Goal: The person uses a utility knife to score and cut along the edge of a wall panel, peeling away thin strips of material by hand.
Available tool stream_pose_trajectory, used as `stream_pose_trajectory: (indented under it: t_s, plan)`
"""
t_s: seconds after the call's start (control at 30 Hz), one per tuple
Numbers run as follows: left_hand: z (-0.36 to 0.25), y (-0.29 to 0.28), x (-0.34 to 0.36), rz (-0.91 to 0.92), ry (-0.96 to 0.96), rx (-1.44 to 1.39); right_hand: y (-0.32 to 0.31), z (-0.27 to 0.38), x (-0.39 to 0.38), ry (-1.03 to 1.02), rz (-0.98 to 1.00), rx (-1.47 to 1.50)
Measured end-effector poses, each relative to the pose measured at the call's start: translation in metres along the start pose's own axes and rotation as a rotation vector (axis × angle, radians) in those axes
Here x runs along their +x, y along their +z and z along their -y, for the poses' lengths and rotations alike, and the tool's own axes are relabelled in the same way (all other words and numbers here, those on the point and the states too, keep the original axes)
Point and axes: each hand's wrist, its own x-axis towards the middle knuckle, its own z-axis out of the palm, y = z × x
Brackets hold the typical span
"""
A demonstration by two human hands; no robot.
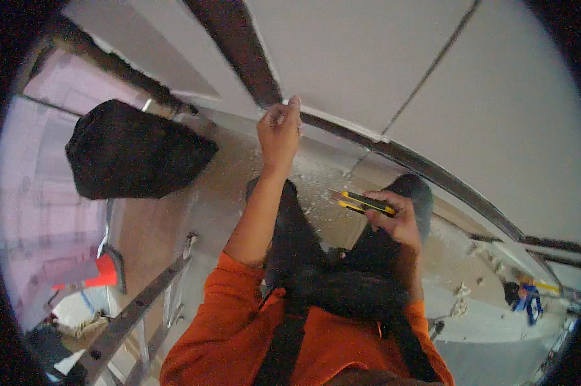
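My right hand (396,219) grips a black-and-yellow utility knife (369,202) above my right knee, its thin tip pointing left. A second yellow-edged part shows just below the knife's upper edge; I cannot tell whether it belongs to the same tool. Up at the lower edge of a pale wall panel (361,71), my left hand (281,134) has its fingers drawn together, with one finger pointing up. Whatever sits between those fingertips is too small to make out. A dark gap (239,51) runs up the wall just beyond that hand.
White crumbs litter the floor (316,186) between my legs. On the left are a full black bag (133,151), an orange-red cone (104,271) and a metal ladder (136,312). Blue-handled tools (528,302) lie at the right. A dark slot (425,170) follows the panels' bottom edge.
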Motion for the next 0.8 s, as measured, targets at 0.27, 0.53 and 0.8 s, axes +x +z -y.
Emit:
stream_pose_trajectory:
  t_s: [0.27, 0.53, 0.8]
  plan:
    - [0.029, -0.007, -0.001, 0.249, -0.447, -0.761, 0.008, -0.001, 0.005, 0.039, 0.006, 0.082]
    - [0.040, -0.014, 0.018, 0.158, -0.420, -0.719, 0.004, -0.008, 0.008, -0.014, 0.028, -0.001]
    - [0.042, -0.018, 0.026, 0.104, -0.363, -0.854, 0.006, -0.004, 0.007, -0.019, 0.024, -0.060]
